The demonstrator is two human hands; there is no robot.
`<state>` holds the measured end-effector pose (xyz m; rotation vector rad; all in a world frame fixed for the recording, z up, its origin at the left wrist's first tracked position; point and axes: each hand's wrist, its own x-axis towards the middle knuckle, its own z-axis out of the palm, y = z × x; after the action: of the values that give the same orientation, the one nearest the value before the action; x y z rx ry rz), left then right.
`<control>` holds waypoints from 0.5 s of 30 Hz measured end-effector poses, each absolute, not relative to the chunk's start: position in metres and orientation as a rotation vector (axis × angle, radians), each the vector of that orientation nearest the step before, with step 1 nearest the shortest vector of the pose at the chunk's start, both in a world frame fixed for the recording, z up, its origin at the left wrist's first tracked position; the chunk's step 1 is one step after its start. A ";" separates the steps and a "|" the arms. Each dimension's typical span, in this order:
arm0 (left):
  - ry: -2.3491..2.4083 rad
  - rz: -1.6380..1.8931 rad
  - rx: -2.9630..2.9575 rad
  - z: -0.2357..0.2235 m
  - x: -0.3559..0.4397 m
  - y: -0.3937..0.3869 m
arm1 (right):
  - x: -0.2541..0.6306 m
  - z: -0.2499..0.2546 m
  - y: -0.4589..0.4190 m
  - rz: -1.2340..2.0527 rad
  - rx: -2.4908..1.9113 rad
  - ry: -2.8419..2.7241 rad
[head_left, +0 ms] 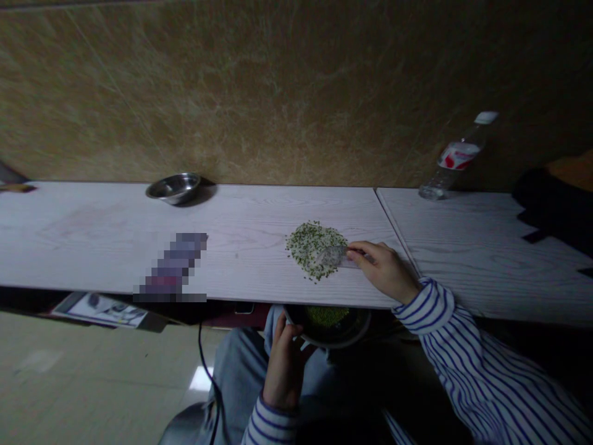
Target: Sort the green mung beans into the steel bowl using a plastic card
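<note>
pinching a clear scoop (331, 255), or similar in dim light, in the right hand (386, 271), working at lower right of the patch of green and white grains (309, 241) near frame centre; gripping a dark bowl (357, 337) with the left hand (285, 360), lower centre, well apart; probably gathering grains, calling for a low sweep and a steady bowl.

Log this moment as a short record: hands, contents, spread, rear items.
Left hand: holds dark round pale-rimmed bowl below table edge
Bowl contents: small green beans
Right hand: holds clear utensil, type unclear, at spread
Spread: green and white grains on white wood-grain tabletop
Rear left: shiny metal bowl
Rear right: clear white-capped plastic bottle
</note>
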<state>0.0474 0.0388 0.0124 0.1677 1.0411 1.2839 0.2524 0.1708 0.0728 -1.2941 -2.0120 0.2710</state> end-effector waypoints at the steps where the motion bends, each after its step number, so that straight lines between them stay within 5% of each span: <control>1: 1.038 1.287 0.172 0.011 0.047 0.039 | 0.256 0.073 0.173 0.277 -1.306 -1.981; 15: 1.022 1.267 0.169 0.006 0.048 0.040 | 0.294 0.056 0.202 0.404 -1.526 -1.640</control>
<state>0.0480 0.0405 0.0059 0.1687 1.0223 1.2667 0.2944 0.2019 0.0564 -1.5259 -1.6399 0.4037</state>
